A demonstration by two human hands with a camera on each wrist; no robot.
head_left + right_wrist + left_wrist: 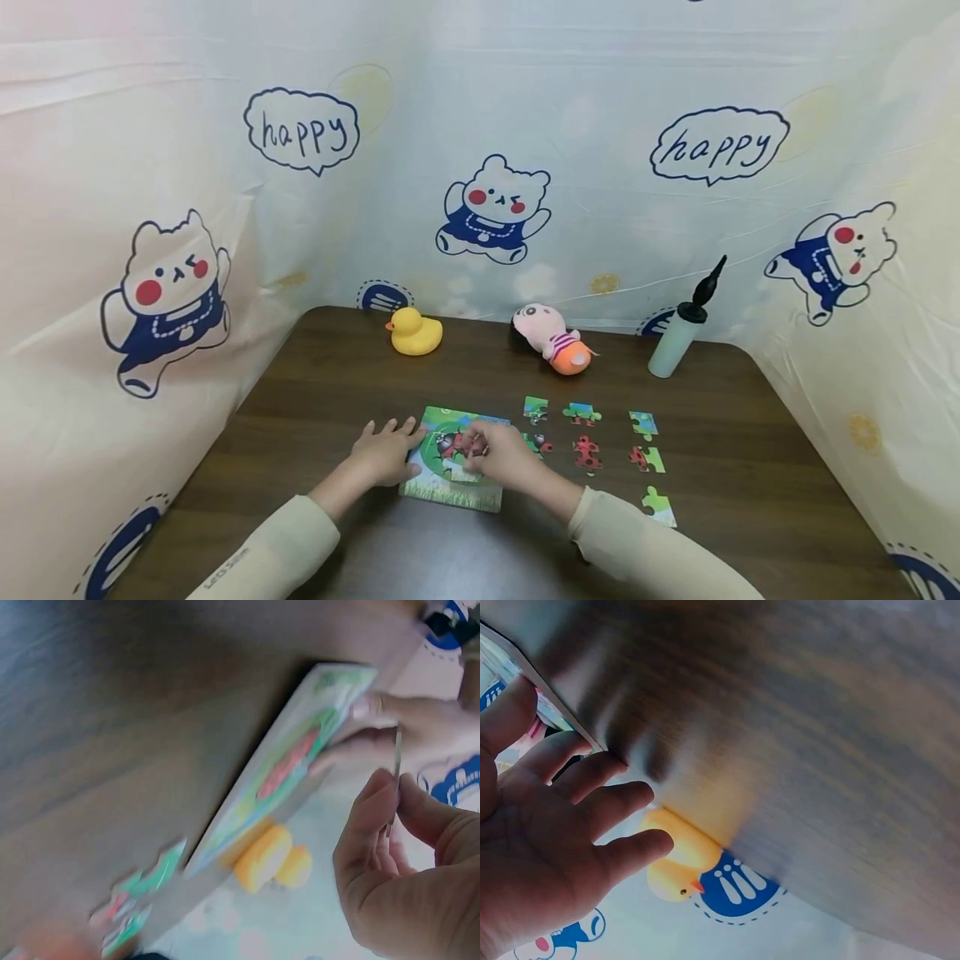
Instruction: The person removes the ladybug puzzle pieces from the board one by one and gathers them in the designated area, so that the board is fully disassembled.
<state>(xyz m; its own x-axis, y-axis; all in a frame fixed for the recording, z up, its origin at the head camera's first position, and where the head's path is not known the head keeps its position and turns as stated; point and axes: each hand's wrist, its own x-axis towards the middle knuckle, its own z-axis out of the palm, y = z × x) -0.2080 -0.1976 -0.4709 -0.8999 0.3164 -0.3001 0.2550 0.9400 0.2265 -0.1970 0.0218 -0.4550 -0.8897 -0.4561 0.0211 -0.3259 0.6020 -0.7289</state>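
A picture puzzle board (450,497) with a ladybug on a green field lies flat on the brown table. My left hand (384,457) rests at its left side, fingers spread; the left wrist view shows the thumb and fingertips (637,796) along the board's edge (566,716). Over the board's middle, my right hand (506,457) pinches a thin puzzle piece (398,750) between thumb and fingers. That piece stands edge-on in the right wrist view, so its printed face is hidden. The right hand covers part of the ladybug picture in the head view.
Several loose puzzle pieces (587,452) lie spread right of the board, one green piece (659,505) nearest the front. Along the back stand a yellow rubber duck (416,335), a plush doll (551,337) on its side and a pale hand pump (677,343). Printed cloth (600,233) surrounds the table.
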